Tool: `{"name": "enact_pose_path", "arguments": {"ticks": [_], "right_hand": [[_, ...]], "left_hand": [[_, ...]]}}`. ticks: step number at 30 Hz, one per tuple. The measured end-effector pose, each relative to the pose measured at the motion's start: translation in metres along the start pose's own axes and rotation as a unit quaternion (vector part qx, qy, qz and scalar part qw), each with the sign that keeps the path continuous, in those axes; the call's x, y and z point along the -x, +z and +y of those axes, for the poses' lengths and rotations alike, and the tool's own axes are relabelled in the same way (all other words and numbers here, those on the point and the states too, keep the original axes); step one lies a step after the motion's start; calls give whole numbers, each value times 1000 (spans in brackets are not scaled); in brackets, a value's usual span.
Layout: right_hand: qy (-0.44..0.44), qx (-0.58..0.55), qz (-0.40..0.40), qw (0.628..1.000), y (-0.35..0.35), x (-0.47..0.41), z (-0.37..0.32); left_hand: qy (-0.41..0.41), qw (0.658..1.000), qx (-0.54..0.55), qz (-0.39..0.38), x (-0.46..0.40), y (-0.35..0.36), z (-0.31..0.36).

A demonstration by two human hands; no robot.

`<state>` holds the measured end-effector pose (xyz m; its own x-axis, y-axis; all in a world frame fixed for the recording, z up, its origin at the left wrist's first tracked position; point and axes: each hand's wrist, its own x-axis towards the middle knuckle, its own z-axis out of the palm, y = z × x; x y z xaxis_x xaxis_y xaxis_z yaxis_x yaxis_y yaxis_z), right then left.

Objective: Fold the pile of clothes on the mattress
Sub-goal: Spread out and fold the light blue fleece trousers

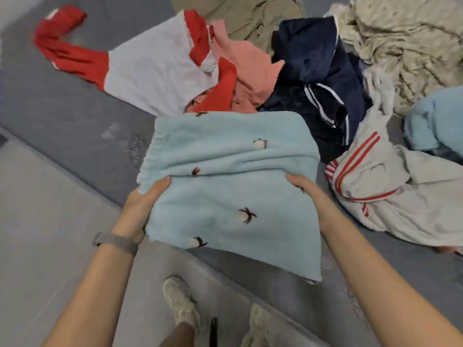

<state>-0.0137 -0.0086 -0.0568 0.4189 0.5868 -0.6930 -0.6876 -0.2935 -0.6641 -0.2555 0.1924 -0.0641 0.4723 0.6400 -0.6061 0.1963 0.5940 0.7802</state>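
A folded light blue fleece garment (233, 186) with small embroidered motifs is held above the edge of the grey mattress (62, 106). My left hand (142, 206) grips its left side, thumb on top. Its right side is gripped by my right hand (304, 190), whose fingers are hidden under the cloth. Behind it lies the loose pile: a white and red top (155, 68), a salmon pink piece (245, 63), a navy garment with white stripes (315, 86) and a cream garment with red stripes (390, 186).
A beige fluffy blanket (406, 43) and an olive garment (245, 13) lie at the back. Another light blue piece (436, 121) sits at the right edge. The grey floor (50, 221) is at the left, with my shoes (180, 301) below.
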Motion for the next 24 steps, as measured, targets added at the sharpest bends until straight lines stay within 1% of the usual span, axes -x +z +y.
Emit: {"name": "enact_pose_path", "arguments": {"ticks": [4,6,9,12,14,18,24], "right_hand": [[-11,51,-58,997,121,12,-45],[4,84,-85,993,182,16,-64],[33,106,-144,983,271,22,-78],[58,108,-191,974,344,27,-81],[70,100,-201,972,383,24,-83],[74,126,-176,974,442,-6,-100],[101,182,-179,962,522,-103,-139]], "left_hand": [[16,996,87,22,63,-79,65],[22,993,112,26,95,-120,97],[38,991,116,50,133,-181,146],[56,987,125,82,145,-235,182],[59,985,128,97,142,-261,200],[53,979,158,118,108,-290,226],[43,972,169,156,18,-336,267]]}}
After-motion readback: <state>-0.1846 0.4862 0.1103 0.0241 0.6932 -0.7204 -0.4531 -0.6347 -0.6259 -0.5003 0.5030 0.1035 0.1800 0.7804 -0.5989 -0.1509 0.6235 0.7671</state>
